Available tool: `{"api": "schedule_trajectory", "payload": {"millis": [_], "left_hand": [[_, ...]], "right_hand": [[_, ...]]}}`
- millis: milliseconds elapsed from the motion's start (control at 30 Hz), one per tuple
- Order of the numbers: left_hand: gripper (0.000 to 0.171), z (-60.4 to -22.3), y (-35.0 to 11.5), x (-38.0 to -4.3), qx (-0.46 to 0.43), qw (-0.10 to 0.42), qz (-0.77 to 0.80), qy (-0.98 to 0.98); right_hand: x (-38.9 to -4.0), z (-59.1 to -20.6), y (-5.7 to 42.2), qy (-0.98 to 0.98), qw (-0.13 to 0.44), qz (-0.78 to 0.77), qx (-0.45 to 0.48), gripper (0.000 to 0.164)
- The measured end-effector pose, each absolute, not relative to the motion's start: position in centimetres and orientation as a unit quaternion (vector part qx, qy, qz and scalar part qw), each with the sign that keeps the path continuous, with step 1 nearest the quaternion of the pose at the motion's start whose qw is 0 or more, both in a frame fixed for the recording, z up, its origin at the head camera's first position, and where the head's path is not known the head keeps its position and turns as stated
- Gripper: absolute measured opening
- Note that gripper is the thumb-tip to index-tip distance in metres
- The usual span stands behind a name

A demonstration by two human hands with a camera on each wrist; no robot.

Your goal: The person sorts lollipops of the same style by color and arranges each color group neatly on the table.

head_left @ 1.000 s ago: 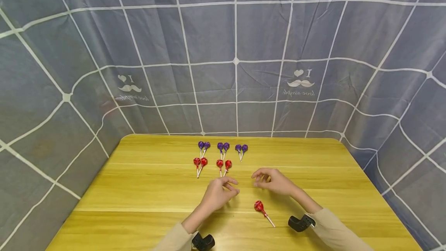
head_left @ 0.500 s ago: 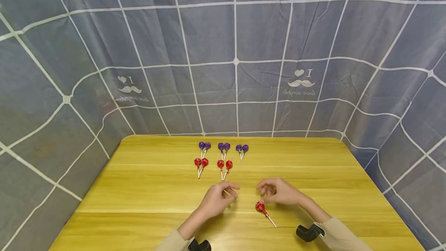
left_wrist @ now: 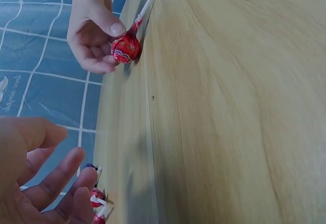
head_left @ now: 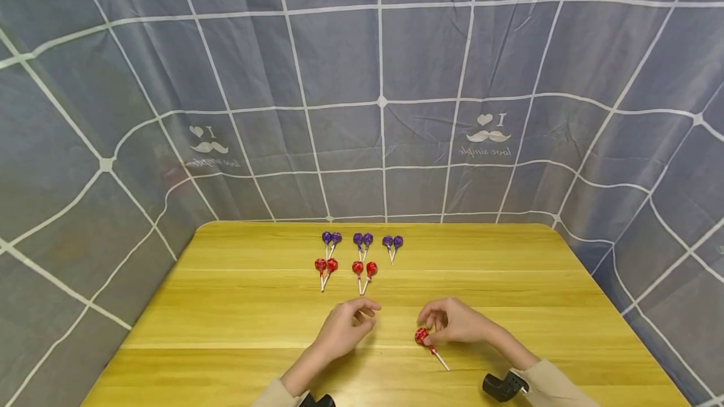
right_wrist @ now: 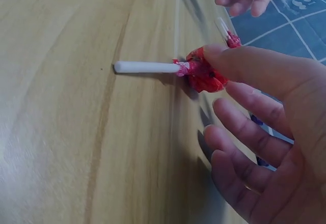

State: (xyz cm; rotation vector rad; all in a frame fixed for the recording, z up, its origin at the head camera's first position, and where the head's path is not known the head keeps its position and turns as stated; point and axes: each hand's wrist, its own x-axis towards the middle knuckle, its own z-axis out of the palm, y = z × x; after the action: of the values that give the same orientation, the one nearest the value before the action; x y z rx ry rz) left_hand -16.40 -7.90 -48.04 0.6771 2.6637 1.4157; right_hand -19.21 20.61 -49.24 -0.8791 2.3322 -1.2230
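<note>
A red-wrapped lollipop [head_left: 422,335] lies on the table at the right front, its white stick pointing toward the person. My right hand [head_left: 459,322] pinches its round head between thumb and index finger, the other fingers loosely bent, as the right wrist view shows close up around the lollipop [right_wrist: 204,71]. To the left, my left hand [head_left: 344,330] hovers over the table with relaxed, slightly bent fingers and nothing in them. Just beyond it lie two red lollipops [head_left: 364,269] with crossed sticks, and another red pair [head_left: 326,267] is farther left.
Three pairs of purple lollipops, left [head_left: 331,237], middle [head_left: 363,239] and right [head_left: 393,242], form a row along the back of the wooden table [head_left: 226,319]. A grey-blue checked curtain [head_left: 351,80] surrounds the table at the back and sides.
My right hand has come down toward the person to the single red lollipop and taken its head between thumb and finger. My left hand has drawn back slightly toward the person.
</note>
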Motion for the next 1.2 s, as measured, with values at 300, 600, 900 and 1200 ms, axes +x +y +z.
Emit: {"api": "schedule_trajectory", "payload": {"millis": [300, 600, 900, 1200], "left_hand": [[0.020, -48.4, -8.7, -16.3, 0.200, -0.004, 0.441, 0.875], [0.019, -48.6, -9.3, -16.5, 0.190, -0.011, 0.448, 0.873], [0.019, -48.6, -9.6, -16.7, 0.184, -0.026, 0.446, 0.876], [0.021, -48.8, -10.0, -16.9, 0.182, -0.050, 0.420, 0.888]], "right_hand": [[-19.0, -49.6, 20.1, 0.828, 0.194, -0.421, -0.316, 0.027], [-18.9, -49.4, 19.8, 0.844, 0.187, -0.409, -0.291, 0.021], [-19.8, -49.5, 19.4, 0.861, 0.161, -0.403, -0.266, 0.026], [-21.2, -49.4, 18.7, 0.867, 0.119, -0.415, -0.249, 0.029]]}}
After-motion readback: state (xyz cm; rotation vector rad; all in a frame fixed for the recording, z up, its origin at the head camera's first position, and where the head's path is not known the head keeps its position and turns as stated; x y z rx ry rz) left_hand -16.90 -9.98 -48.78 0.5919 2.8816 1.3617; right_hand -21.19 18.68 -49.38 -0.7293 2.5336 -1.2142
